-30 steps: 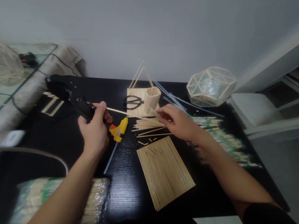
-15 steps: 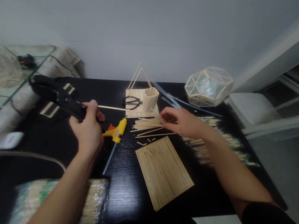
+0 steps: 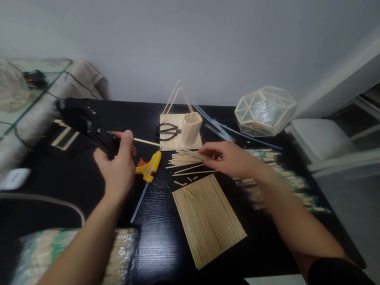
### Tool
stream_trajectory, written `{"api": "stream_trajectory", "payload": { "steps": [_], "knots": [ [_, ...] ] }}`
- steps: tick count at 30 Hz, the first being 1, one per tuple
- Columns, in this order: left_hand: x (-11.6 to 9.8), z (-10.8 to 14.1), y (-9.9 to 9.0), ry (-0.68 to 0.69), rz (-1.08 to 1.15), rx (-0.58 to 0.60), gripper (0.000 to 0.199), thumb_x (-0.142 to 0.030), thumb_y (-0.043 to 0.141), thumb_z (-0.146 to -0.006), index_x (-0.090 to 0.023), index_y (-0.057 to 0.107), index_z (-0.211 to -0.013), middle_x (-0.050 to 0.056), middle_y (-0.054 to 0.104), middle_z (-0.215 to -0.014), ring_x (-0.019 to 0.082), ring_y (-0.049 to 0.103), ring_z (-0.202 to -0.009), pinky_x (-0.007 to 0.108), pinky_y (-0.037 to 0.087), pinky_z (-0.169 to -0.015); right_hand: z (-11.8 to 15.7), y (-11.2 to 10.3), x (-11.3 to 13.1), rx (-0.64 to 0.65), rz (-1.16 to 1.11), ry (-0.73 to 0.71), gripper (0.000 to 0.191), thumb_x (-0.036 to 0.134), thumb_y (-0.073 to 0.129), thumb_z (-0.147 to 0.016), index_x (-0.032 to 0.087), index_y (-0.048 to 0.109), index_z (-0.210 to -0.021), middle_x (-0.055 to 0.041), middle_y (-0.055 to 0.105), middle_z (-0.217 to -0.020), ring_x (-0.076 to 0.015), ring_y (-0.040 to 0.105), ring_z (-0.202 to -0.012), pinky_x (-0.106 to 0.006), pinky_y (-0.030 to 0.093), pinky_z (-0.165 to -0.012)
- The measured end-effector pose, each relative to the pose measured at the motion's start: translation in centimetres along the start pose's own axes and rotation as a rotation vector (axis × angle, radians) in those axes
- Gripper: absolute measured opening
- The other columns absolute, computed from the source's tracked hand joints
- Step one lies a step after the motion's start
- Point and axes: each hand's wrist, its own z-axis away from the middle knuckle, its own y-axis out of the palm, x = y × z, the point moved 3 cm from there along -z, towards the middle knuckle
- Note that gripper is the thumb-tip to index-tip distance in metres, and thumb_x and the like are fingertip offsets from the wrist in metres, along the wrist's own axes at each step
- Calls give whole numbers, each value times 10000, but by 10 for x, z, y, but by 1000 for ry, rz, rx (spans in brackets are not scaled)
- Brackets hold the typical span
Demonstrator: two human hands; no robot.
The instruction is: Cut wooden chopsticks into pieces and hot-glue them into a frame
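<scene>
Wooden sticks (image 3: 182, 158) look light, stiff, snappy; pinch mid-length. Your left hand (image 3: 118, 163) grips the black tool (image 3: 98, 135); right hand (image 3: 226, 157), can't tell.

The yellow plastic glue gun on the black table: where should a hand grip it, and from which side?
Probably by the yellow handle of the yellow plastic glue gun, from the left: the gun seems to lie on its side, its handle pointing left, partly hidden by the bare left hand. The narrow nozzle points away right; the straight blue-grey glue stick trails from the rear.
</scene>
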Motion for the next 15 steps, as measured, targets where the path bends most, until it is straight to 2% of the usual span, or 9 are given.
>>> {"api": "stream_trajectory", "payload": {
  "steps": [5,10,15],
  "knots": [
    [0,7,3,-44,-14,101,237,-365,831,-840,-226,660,-752,-36,538,-587,116,492,-508,258,416,-482,-2,9,3,24,-77,-38,172,230,665,-938,204,747,-1086,-42,772,-996,-187,690,-868,-333,538,-802],
    [3,6,2,-106,11,125,350,-426,858,-812,-234,595,-687,-58,464,-547,105,434,-464,253,377,-439,-2,13,3,27,-96,-50,179,250,680,-944,213,744,-1106,-44,774,-1031,-191,693,-877,-345,543,-813],
    [2,8,4,-148,40,132,440,-513,857,-817,-222,567,-659,-50,462,-548,97,412,-455,247,384,-436,-3,15,1,-9,-108,-48,171,255,683,-934,203,734,-1088,-39,765,-994,-192,682,-863,-350,538,-813]
  ]
}}
